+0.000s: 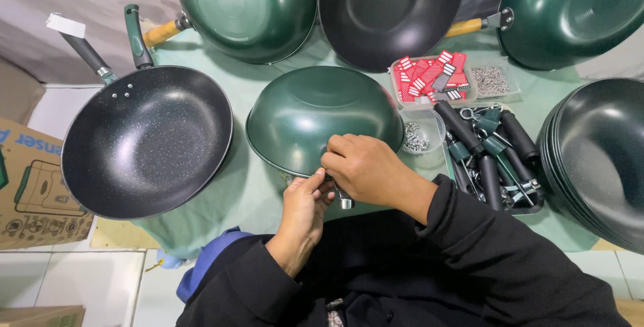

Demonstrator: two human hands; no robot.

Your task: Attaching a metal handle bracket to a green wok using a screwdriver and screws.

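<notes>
A dark green, round metal wok [315, 116] is lying upside down on the pale green cloth, its domed glossy underside facing up and catching light along its curve. Its near rim is tilting toward the person, overhanging the cloth's edge slightly. At that near rim, a small silvery metal handle fitting [343, 199] is sticking out from below, partly hiding between the fingers; its exact shape is hard to tell. The wok is sitting just right of a black speckled pan.

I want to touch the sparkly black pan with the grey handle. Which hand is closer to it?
Left. The left hand is just right of the speckled black pan; the right hand is farther right.
</notes>
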